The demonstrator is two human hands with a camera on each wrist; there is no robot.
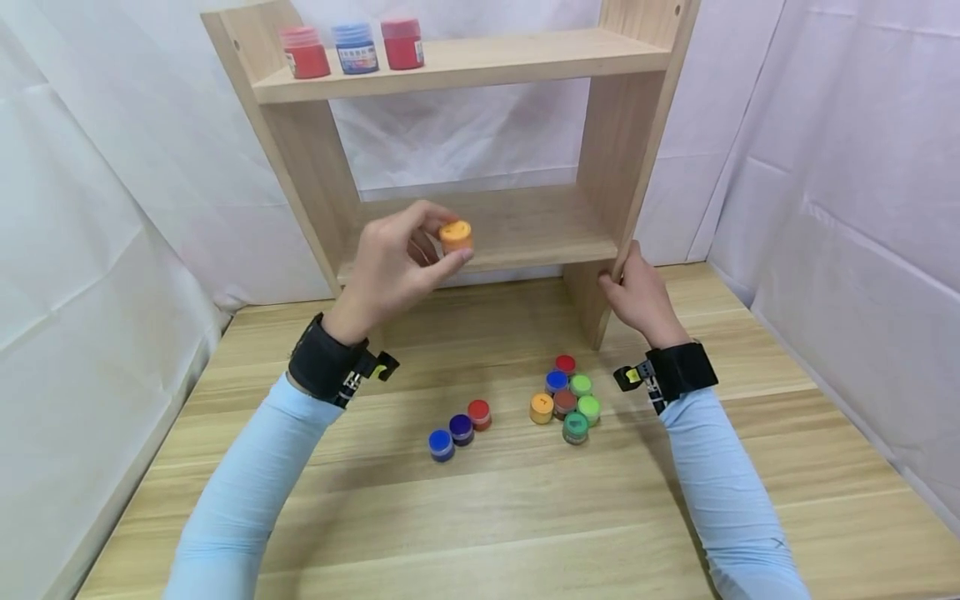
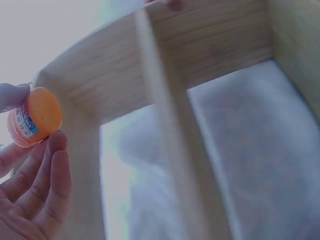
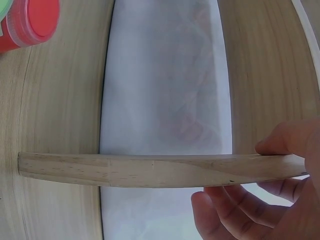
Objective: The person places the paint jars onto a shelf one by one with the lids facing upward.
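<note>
An orange-lidded paint jar [image 1: 456, 237] is pinched between the thumb and fingers of my left hand [image 1: 393, 262], in front of the middle shelf. In the left wrist view the jar [image 2: 44, 114] is tilted and shows a label on its side. My right hand [image 1: 637, 292] grips the right upright of the wooden shelf unit [image 1: 628, 150], low down. The right wrist view has the thumb on one side of that upright board [image 3: 150, 170] and the fingers on the other.
On the top shelf [image 1: 510, 57] stand a red jar [image 1: 306, 54], a blue jar [image 1: 356, 50] and another red jar [image 1: 402, 46]. Two groups of small jars stand on the table: a row with a blue jar [image 1: 441, 445], and a cluster around a brown jar [image 1: 564, 404].
</note>
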